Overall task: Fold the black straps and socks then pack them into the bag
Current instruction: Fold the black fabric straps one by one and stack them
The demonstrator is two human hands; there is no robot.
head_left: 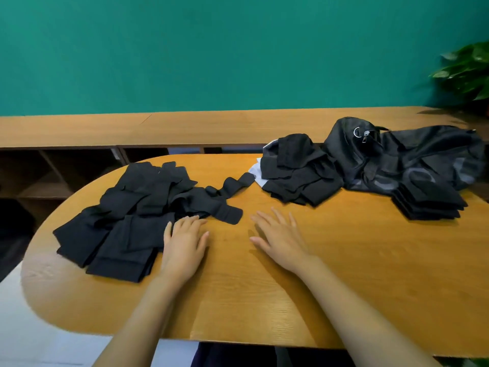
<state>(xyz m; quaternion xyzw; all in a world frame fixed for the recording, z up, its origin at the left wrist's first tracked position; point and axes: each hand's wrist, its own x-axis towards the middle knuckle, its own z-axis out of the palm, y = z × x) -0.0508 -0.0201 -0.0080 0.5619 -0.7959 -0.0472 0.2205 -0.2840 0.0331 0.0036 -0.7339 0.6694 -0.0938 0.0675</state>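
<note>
With fingers straight and grasping nothing, my left hand (182,245) lies at the edge of the near-left heap of black straps and socks (127,215), my right hand (277,239) lies over the table (264,300), so I reckon folding is in hand and I must next pinch one piece free, the bag (402,154) lying far right.

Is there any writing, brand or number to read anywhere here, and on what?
No text can be read.
black bag: pale grey rounded marks on its side, too blurred to read as letters.
small white ring near the bag's top: too small to show any brand.
black straps and socks, wooden table: no writing shows.
</note>
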